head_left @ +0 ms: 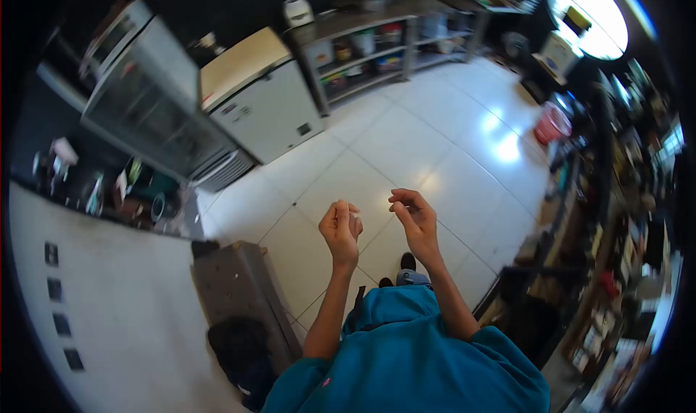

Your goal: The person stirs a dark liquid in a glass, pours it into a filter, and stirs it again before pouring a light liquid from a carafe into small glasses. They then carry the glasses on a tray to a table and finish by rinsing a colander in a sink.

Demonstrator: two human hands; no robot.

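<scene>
Both hands are raised in front of the teal shirt (406,355), above the tiled floor. My left hand (341,228) has its fingers curled inward; whether something small is between them cannot be made out. A short gap to the right, my right hand (415,216) is bent with the thumb and forefinger apart, and nothing shows between them. The hands do not touch each other. Below them, dark shoes (408,261) show on the floor.
A chest freezer (268,112) and a glass-door fridge (145,101) stand at the upper left. Metal shelving (362,58) runs along the back. A pink bucket (552,123) and cluttered shelves line the right. A brown bench (235,279) is at the lower left.
</scene>
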